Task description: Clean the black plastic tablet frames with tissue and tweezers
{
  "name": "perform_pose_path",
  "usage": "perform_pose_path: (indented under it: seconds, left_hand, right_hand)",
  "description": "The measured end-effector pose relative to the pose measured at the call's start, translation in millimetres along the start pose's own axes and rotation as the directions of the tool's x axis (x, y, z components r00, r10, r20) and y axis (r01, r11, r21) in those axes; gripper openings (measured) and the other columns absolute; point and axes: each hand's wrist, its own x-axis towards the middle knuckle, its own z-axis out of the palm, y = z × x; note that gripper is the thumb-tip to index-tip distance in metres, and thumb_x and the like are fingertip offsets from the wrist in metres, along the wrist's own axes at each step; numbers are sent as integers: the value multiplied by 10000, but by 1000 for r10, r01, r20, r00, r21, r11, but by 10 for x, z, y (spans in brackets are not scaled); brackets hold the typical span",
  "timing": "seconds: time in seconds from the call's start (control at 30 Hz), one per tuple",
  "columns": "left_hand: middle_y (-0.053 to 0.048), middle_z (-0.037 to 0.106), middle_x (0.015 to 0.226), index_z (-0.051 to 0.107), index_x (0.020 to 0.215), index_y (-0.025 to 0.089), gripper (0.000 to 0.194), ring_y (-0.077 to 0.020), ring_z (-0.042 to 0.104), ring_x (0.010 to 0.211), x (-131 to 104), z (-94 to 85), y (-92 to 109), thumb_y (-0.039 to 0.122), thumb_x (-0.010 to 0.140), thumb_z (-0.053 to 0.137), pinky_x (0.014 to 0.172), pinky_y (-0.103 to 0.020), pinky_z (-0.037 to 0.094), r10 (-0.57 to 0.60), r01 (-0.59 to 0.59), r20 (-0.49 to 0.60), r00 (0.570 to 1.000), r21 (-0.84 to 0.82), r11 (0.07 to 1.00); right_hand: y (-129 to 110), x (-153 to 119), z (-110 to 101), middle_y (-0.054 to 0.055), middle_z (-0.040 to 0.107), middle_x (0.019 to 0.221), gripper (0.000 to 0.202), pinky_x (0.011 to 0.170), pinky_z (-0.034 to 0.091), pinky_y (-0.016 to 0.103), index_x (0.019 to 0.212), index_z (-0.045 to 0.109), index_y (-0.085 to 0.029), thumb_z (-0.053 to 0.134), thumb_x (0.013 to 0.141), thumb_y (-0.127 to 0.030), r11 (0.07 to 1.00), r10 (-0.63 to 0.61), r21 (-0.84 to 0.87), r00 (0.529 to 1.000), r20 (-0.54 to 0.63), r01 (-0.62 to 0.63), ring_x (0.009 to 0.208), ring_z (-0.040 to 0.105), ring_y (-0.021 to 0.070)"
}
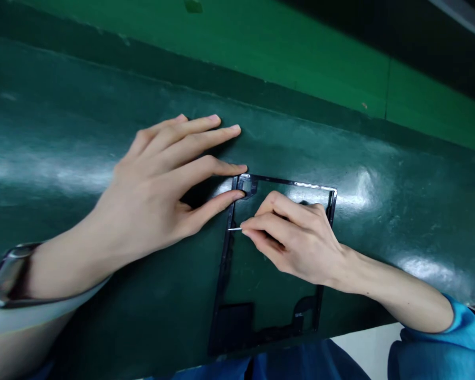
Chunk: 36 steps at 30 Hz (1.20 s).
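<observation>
A thin black rectangular frame (224,258) lies on the green tabletop, with wider corner pieces inside its outline. My left hand (162,174) holds the frame's upper left corner, index fingertip at the top edge and thumb on the corner piece. Its other fingers stretch out over the tabletop. Above the frame's opening, my right hand (296,237) is closed in a pinch on a thin silvery pin-like piece (234,229). The tip of that piece meets the frame's left side, just below my left thumb. My right fingers hide the rest of it and part of the frame's right side.
The glossy dark green tabletop (63,105) spreads around the frame. Behind it rises a brighter green panel (320,68), with a dark area above at the upper right. A watch (11,274) is on my left wrist. Blue clothing (301,361) shows below the near table edge.
</observation>
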Motion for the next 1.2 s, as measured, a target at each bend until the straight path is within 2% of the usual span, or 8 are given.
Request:
perform_pose_path:
  seconds: [0.17, 0.43, 0.7, 0.9, 1.0, 1.2]
  left_hand:
    - [34, 550, 1723, 712, 1277, 330, 265, -252, 475, 1665, 3, 6, 5, 500, 1088, 637, 1421, -519, 392, -4, 4, 0, 1000, 3, 1000]
    - [45, 537, 1733, 706, 1270, 327, 273, -242, 466, 1670, 8, -9, 5, 516, 1102, 604, 1430, -518, 379, 1, -1, 16, 1000, 3, 1000]
    - [56, 537, 1732, 686, 1276, 328, 294, -246, 474, 1664, 6, -22, 3, 547, 1105, 591, 1424, -533, 386, 9, -9, 21, 1000, 10, 1000]
    - [59, 529, 1738, 682, 1278, 327, 289, -248, 469, 1667, -1, -25, 4, 541, 1105, 592, 1431, -535, 374, 3, -3, 30, 1000, 7, 1000]
    - [72, 514, 1748, 680, 1289, 336, 285, -242, 453, 1677, -10, -34, -12, 535, 1105, 589, 1439, -528, 359, -4, 4, 36, 999, 5, 1000]
    - [77, 514, 1747, 690, 1287, 340, 279, -252, 453, 1678, 4, -41, -10, 520, 1101, 584, 1438, -536, 359, -6, 6, 48, 999, -4, 1000]
  right_hand:
    - [-7, -5, 3, 6, 693, 922, 175, 530, 326, 257, 982, 799, -127, 649, 1069, -98, 1000, -25, -15, 1000, 4, 25, 663, 517, 40]
    - [6, -9, -3, -8, 684, 911, 184, 530, 308, 243, 964, 766, -149, 644, 1100, -174, 1000, -8, 21, 1000, 15, 8, 646, 504, 29]
    - [-21, 5, 3, -9, 659, 878, 224, 522, 300, 257, 904, 773, -131, 624, 1053, -57, 999, -23, -33, 1000, -7, 23, 639, 444, 40]
    - [-23, -13, 8, -8, 660, 876, 245, 537, 299, 250, 887, 752, -141, 607, 1075, -83, 999, -33, -26, 999, 9, 33, 678, 495, 40]
    - [-33, -9, 9, -9, 676, 899, 241, 528, 285, 252, 901, 743, -144, 600, 1094, -114, 999, -18, -37, 1000, 6, 18, 653, 471, 32]
    - [-43, -3, 10, -6, 654, 884, 259, 525, 276, 258, 881, 729, -136, 577, 1078, -66, 997, -13, -80, 1000, 13, 14, 649, 450, 37]
